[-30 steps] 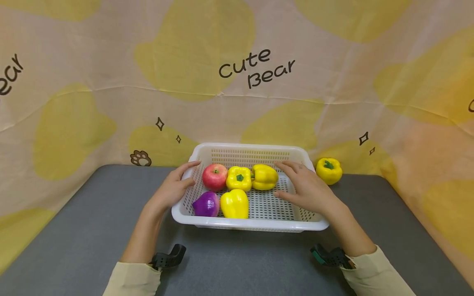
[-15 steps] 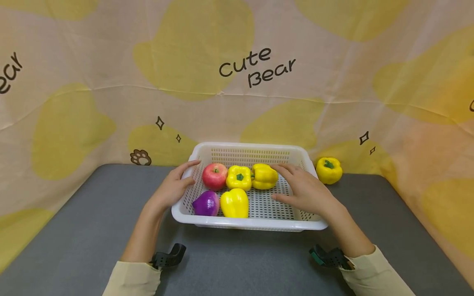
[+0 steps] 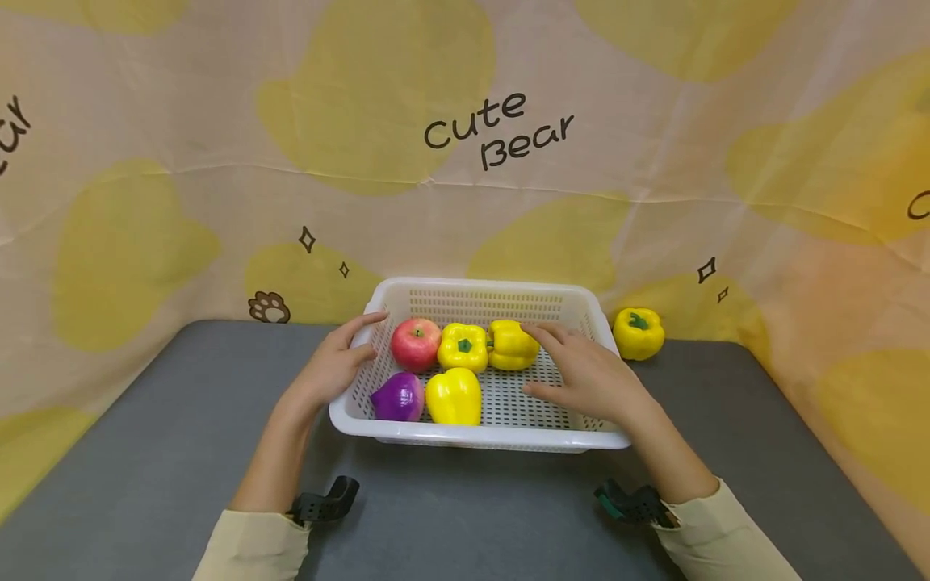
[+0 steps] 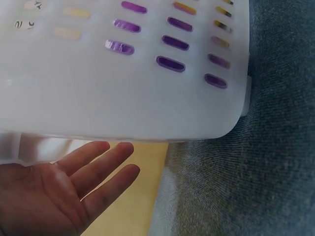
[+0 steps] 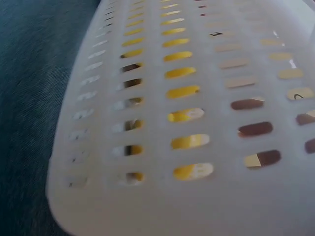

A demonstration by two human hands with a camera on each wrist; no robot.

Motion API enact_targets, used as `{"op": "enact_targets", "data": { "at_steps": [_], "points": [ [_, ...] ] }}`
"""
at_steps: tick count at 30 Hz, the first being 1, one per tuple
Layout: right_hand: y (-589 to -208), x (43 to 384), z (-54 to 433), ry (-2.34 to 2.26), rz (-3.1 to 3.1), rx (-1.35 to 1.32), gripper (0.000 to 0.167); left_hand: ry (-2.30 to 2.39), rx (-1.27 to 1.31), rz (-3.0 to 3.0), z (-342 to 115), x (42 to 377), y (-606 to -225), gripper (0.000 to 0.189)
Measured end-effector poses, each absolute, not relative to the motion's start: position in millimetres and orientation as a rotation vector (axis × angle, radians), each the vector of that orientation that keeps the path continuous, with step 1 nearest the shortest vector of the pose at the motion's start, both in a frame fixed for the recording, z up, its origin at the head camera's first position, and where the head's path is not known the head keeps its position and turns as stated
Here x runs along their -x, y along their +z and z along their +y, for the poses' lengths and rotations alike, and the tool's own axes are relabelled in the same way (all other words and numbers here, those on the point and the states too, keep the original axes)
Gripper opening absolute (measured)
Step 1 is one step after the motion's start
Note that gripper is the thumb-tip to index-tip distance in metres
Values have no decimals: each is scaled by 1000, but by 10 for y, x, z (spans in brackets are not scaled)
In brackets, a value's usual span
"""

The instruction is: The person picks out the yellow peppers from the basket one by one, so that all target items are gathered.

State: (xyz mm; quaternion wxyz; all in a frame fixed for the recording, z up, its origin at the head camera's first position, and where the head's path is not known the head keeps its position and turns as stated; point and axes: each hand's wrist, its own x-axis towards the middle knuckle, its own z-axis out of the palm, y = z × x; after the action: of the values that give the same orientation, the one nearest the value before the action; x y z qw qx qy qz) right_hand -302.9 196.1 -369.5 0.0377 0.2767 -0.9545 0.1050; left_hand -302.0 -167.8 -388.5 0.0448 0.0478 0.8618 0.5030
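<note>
A white perforated plastic basket (image 3: 479, 438) stands on the grey table. Inside it lie a red apple (image 3: 416, 344), a purple onion (image 3: 399, 397) and three yellow bell peppers: one with its stem up (image 3: 463, 348), one at the front (image 3: 454, 397), one on its side (image 3: 513, 345). My left hand (image 3: 336, 365) is at the basket's left rim, thumb and index finger reaching over it; the left wrist view shows its other fingers (image 4: 106, 177) extended outside the wall. Over the basket's right part is my right hand (image 3: 592, 373), fingers spread, index fingertip overlapping the sideways pepper.
Another yellow bell pepper (image 3: 638, 334) sits on the table (image 3: 465, 516) behind the basket's right side. A patterned cloth backdrop (image 3: 407, 218) rises at the table's back edge. In the right wrist view, the slotted basket wall hides the right hand.
My right hand has moved slightly left, its fingertips now over the sideways yellow pepper. My left hand keeps its place at the rim. The head view has shifted a little.
</note>
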Motion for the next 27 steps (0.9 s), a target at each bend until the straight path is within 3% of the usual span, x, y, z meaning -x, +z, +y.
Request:
{"op": "enact_targets", "data": {
  "at_steps": [10, 27],
  "points": [
    [-3712, 3140, 1884, 216, -2978, -841, 91, 1587, -163, 2592, -1691, 3002, -3888, 60],
    [-3798, 3305, 1733, 493, -3056, -719, 92, 1552, -216, 2575, -1697, 3000, -3875, 59]
  ]
}}
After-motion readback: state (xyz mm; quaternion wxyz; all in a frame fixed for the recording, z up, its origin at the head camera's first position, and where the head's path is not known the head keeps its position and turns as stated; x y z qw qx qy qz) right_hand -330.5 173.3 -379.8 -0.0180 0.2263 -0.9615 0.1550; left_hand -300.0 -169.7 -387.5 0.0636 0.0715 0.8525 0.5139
